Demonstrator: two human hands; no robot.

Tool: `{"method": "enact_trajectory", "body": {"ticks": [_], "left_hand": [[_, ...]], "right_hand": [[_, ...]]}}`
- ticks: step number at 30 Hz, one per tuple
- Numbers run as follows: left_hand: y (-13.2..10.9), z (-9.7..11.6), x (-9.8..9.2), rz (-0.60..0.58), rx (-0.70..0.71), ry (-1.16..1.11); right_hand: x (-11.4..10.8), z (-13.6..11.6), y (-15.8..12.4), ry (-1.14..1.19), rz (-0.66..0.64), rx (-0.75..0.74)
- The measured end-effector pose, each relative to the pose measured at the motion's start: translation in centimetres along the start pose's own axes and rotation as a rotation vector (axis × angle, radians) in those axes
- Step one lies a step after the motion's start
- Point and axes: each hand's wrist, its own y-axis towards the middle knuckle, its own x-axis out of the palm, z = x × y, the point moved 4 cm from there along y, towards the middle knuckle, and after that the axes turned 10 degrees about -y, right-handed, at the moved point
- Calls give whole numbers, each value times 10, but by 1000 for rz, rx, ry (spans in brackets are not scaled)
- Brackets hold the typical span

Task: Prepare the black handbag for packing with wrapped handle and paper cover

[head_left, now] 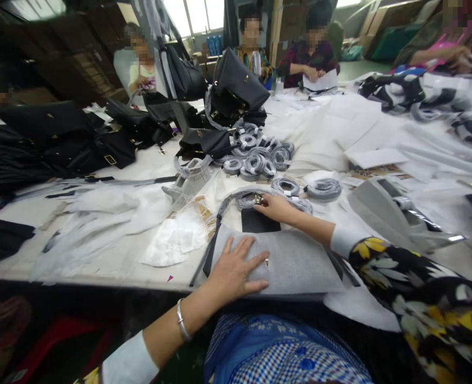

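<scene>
In front of me lies a handbag [295, 261] with a grey front and dark sides, at the table's near edge. My left hand [236, 269] rests flat on its grey front with fingers spread, beside a small gold fitting [266, 262]. Beyond the bag's upper edge, my right hand [276, 208] pinches a small gold-coloured metal clasp [258, 199] above a black panel [260, 220]. A grey-wrapped strap [224, 201] arches from the bag's left side behind the right hand. The clasp is partly hidden by the fingers.
Coiled grey-wrapped straps [255, 162] pile up past the bag. Black handbags [239, 82] stand at the back and left. White wrapping sheets [180, 237] lie to the left, another grey bag [383, 213] to the right. Several people [310, 58] sit across the table.
</scene>
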Motion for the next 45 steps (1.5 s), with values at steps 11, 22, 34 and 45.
{"method": "enact_trajectory", "body": {"ticks": [11, 22, 34, 45], "left_hand": [[-1, 0, -1, 58, 23, -5], [-5, 2, 0, 89, 32, 39], [-26, 33, 11, 333, 341, -17], [-22, 30, 14, 340, 297, -232]], "right_hand": [[-15, -27, -92, 255, 31, -542], [19, -13, -125, 170, -45, -574], [23, -25, -127, 19, 3, -684], [13, -38, -127, -183, -22, -759]]}}
